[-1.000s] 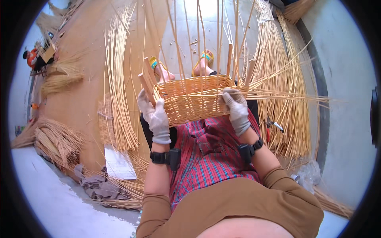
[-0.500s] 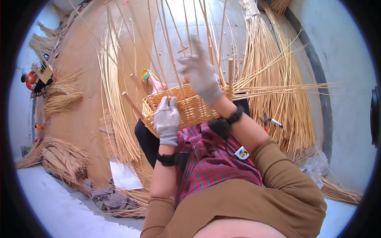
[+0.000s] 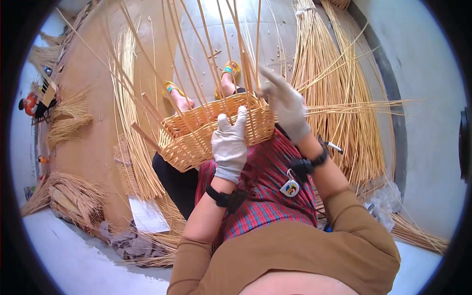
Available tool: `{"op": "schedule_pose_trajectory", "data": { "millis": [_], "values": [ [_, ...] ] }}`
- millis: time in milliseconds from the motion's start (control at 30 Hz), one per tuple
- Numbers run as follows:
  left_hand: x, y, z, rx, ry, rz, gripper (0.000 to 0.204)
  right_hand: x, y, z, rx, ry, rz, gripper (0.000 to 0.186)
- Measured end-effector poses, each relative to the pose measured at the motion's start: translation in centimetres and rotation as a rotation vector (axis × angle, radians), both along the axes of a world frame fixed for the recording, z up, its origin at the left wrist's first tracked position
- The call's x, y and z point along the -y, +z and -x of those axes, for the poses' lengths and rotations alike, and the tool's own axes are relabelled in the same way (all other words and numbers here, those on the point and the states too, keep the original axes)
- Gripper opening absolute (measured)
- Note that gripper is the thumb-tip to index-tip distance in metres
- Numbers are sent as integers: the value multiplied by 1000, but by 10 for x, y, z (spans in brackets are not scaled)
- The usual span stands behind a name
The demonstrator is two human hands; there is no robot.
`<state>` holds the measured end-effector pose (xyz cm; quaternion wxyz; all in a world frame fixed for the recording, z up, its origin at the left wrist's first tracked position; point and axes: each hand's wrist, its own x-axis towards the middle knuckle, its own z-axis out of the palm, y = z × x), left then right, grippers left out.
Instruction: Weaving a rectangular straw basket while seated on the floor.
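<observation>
A half-woven wicker basket (image 3: 211,140) lies tilted over my lap, with long thin upright canes (image 3: 206,39) rising from its rim. Thick wooden rods (image 3: 146,136) stick out at its left end. My left hand (image 3: 230,147), in a pale work glove, grips the near wall; its thumb and a finger show at the rim, and the other fingers are hidden. By the basket's right end is my gloved right hand (image 3: 289,108), blurred, with fingers stretched out. Loose weaving canes (image 3: 349,108) extend to the right from behind that hand.
Large bundles of long canes (image 3: 344,132) lie on the right beside the wall. More canes (image 3: 135,132) and a woven panel (image 3: 126,164) are on the left. Pliers (image 3: 334,146) lie near my right wrist. A tape measure (image 3: 290,188) hangs at my apron. Another person (image 3: 30,104) sits far left.
The basket has shifted left and turned, its right end swinging away from me. My left hand has moved right along the near wall. My right hand has come down to the basket's right end.
</observation>
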<state>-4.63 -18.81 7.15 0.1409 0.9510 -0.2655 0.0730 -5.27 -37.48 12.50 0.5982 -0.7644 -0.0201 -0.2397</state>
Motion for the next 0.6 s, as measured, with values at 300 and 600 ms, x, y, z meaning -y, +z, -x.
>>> {"op": "schedule_pose_trajectory", "data": {
  "millis": [300,600],
  "values": [
    [-40,14,9,-201,-158,845,39,26,-47,110,-173,-440,-525,26],
    [-167,47,-68,-556,307,1328,62,-20,-20,-15,175,-409,-480,29]
  ]
}}
